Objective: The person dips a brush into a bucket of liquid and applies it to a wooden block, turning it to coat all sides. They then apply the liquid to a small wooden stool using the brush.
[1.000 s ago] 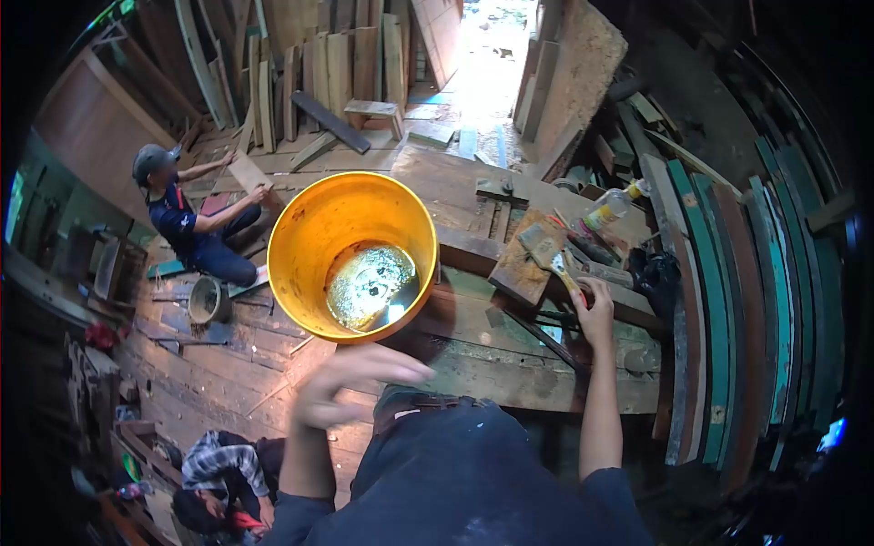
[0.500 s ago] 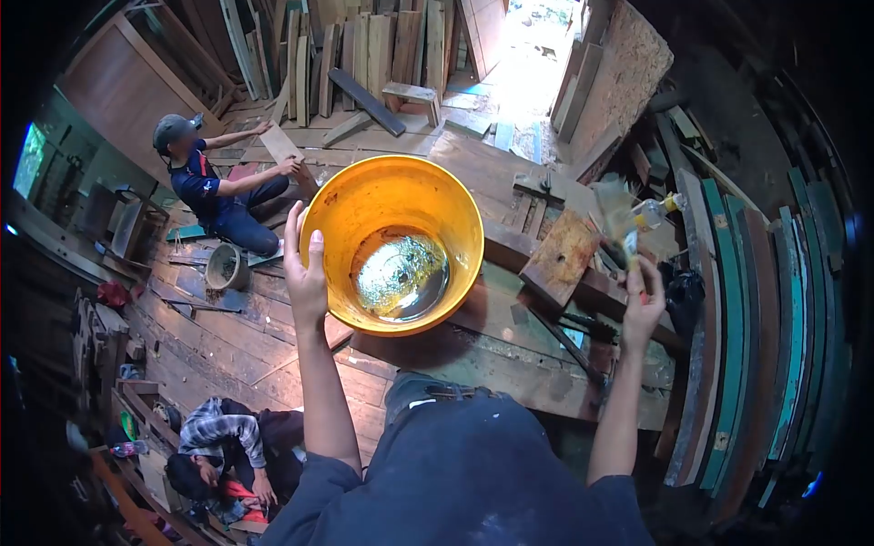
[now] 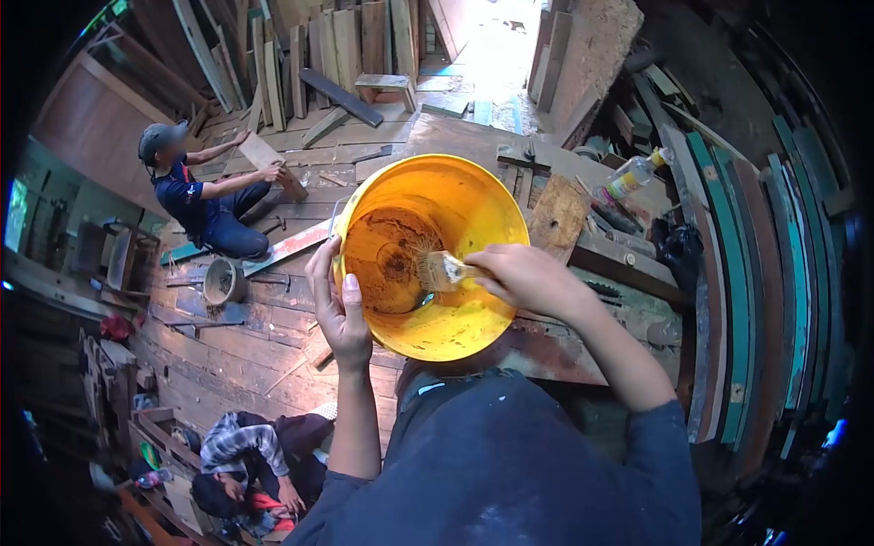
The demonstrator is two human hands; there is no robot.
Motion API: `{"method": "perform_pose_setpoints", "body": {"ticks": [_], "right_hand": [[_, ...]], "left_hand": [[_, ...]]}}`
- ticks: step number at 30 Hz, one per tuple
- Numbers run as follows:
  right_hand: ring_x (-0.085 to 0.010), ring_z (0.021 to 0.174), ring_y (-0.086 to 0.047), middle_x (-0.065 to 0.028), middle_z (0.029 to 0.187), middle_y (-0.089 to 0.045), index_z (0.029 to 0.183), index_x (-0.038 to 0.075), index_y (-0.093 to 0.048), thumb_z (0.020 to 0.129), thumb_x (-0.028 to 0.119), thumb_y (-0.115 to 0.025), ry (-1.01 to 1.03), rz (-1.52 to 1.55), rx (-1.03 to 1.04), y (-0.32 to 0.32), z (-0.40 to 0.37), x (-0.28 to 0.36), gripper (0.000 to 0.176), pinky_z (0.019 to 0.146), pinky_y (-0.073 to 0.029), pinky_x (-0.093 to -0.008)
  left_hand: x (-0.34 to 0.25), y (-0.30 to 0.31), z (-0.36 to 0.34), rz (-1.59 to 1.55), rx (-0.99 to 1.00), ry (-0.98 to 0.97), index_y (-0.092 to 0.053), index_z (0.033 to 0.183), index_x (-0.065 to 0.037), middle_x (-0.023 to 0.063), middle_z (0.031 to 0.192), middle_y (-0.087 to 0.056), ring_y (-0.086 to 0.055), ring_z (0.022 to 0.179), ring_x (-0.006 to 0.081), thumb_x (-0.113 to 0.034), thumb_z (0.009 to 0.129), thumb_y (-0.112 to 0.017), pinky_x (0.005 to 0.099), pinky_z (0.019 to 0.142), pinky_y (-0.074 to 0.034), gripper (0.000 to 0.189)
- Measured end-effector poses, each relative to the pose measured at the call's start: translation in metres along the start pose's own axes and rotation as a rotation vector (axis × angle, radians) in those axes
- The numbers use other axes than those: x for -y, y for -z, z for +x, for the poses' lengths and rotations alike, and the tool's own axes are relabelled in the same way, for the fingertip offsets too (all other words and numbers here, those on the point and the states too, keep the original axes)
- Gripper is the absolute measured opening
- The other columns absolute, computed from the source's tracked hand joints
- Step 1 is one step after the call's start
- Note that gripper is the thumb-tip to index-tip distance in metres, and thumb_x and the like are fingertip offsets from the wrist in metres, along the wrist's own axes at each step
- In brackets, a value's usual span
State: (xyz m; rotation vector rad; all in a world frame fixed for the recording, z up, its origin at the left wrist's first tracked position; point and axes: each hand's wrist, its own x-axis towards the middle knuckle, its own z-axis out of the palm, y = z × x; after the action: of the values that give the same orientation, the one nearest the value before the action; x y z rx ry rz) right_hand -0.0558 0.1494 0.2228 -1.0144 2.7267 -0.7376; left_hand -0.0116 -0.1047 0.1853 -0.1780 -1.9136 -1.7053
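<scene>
A yellow bucket [image 3: 473, 218] is tipped with its mouth toward me, and brown stain coats its bottom. My left hand [image 3: 344, 314] grips the bucket's left rim, thumb on the near side. In my right hand [image 3: 528, 278] is a paintbrush [image 3: 444, 271], fingers closed round its handle. The brush head reaches inside the bucket, its bristles pointing left over the stained bottom. A little liquid glints just under the bristles.
A wooden block [image 3: 557, 217] lies on the workbench [image 3: 628, 264] beside a plastic bottle [image 3: 635, 173]. Painted boards [image 3: 728, 300] stand at right. One person [image 3: 205, 191] holds a board at left; another person [image 3: 250, 455] sits low at front left. A small bucket [image 3: 224, 280] stands on the floor.
My right hand has brought the paintbrush from over the bench at right into the bucket. The bucket has shifted slightly right and tilted, so its liquid no longer spreads across the visible bottom.
</scene>
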Motion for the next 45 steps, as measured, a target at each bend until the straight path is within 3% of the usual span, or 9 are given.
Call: {"method": "perform_pose_setpoints", "body": {"ticks": [6,8,14,21,27,33,40,42,45], "right_hand": [[-0.0401,0.09,-0.066,-0.0253,0.091,-0.066,0.099,-0.004,-0.062,0.09,0.012,-0.058,-0.108,0.066,0.133,-0.066,0.038,-0.007,0.019,0.078,-0.052,-0.0479],[-0.0407,0.077,-0.068,-0.0249,0.077,-0.067,0.081,-0.006,-0.065,0.083,0.004,-0.057,-0.052,0.042,0.013,-0.069,0.042,0.002,0.013,0.068,-0.056,-0.0475],[-0.0421,0.079,-0.068,-0.0275,0.077,-0.066,0.076,-0.008,-0.064,0.083,0.004,-0.057,-0.122,0.09,0.021,-0.085,0.052,0.002,0.015,0.069,-0.055,-0.0477],[-0.0436,0.085,-0.064,-0.0272,0.081,-0.064,0.099,-0.006,-0.063,0.089,0.009,-0.057,-0.145,0.274,0.121,-0.081,0.049,-0.01,0.019,0.076,-0.052,-0.0495],[-0.0323,0.082,-0.069,-0.0177,0.087,-0.066,0.087,-0.003,-0.064,0.081,0.004,-0.059,-0.05,-0.259,-0.203,-0.067,0.06,-0.011,0.01,0.067,-0.058,-0.0404],[-0.0243,0.082,-0.068,-0.0124,0.089,-0.065,0.093,-0.002,-0.066,0.081,0.008,-0.06,0.158,-0.468,-0.121,-0.098,0.057,0.002,0.017,0.066,-0.058,-0.0334],[-0.0291,0.085,-0.07,-0.0159,0.085,-0.067,0.091,-0.003,-0.065,0.081,0.005,-0.06,0.215,-0.206,-0.004,-0.11,0.049,0.013,0.014,0.068,-0.058,-0.0374],[-0.0376,0.091,-0.067,-0.0213,0.095,-0.066,0.11,-0.005,-0.061,0.083,0.006,-0.062,0.123,0.065,0.18,-0.11,0.052,0.013,0.029,0.079,-0.054,-0.0434],[-0.0403,0.096,-0.065,-0.0223,0.102,-0.067,0.116,-0.005,-0.061,0.088,0.009,-0.062,0.128,0.381,-0.023,-0.104,0.05,0.009,0.031,0.081,-0.053,-0.0451]], "left_hand": [[-0.011,-0.015,-0.023,0.109,-0.028,-0.063,-0.052,0.13,0.002,0.0166,0.132,-0.045,-0.04,0.13,0.0307,-0.018,0.095,-0.046,0.0448,0.114,-0.027,0.041],[-0.009,-0.017,-0.03,0.144,-0.013,-0.085,-0.048,0.133,0.003,0.0159,0.132,-0.043,-0.041,0.129,0.0287,-0.021,0.096,-0.046,0.0436,0.113,-0.027,0.044],[0.0,-0.015,-0.035,0.149,0.0,-0.105,-0.042,0.138,0.003,0.0153,0.134,-0.042,-0.04,0.132,0.0278,-0.024,0.096,-0.048,0.0429,0.113,-0.028,0.05],[0.007,-0.009,-0.027,-0.113,-0.096,-0.01,-0.035,0.141,0.003,0.018,0.138,-0.043,-0.041,0.132,0.0278,-0.021,0.096,-0.048,0.0419,0.112,-0.032,0.053],[0.001,-0.012,-0.021,-0.129,-0.098,-0.009,-0.039,0.139,0.002,0.0153,0.131,-0.046,-0.043,0.127,0.0258,-0.024,0.094,-0.053,0.0418,0.114,-0.029,0.054],[0.001,-0.01,-0.017,-0.07,-0.149,0.003,-0.039,0.14,0.003,0.0168,0.128,-0.051,-0.045,0.128,0.0269,-0.024,0.094,-0.052,0.0438,0.112,-0.03,0.055],[-0.001,-0.01,-0.022,-0.064,-0.207,-0.003,-0.04,0.138,0.003,0.0166,0.127,-0.052,-0.046,0.126,0.0259,-0.024,0.094,-0.051,0.0436,0.112,-0.031,0.053],[0.003,-0.008,-0.024,-0.05,-0.202,-0.026,-0.04,0.139,0.003,0.0168,0.127,-0.052,-0.047,0.125,0.0259,-0.024,0.094,-0.051,0.0435,0.111,-0.032,0.053],[0.008,-0.001,-0.025,-0.067,-0.188,-0.026,-0.037,0.14,0.003,0.0185,0.128,-0.051,-0.047,0.127,0.0279,-0.023,0.094,-0.051,0.0435,0.112,-0.031,0.055]]}}
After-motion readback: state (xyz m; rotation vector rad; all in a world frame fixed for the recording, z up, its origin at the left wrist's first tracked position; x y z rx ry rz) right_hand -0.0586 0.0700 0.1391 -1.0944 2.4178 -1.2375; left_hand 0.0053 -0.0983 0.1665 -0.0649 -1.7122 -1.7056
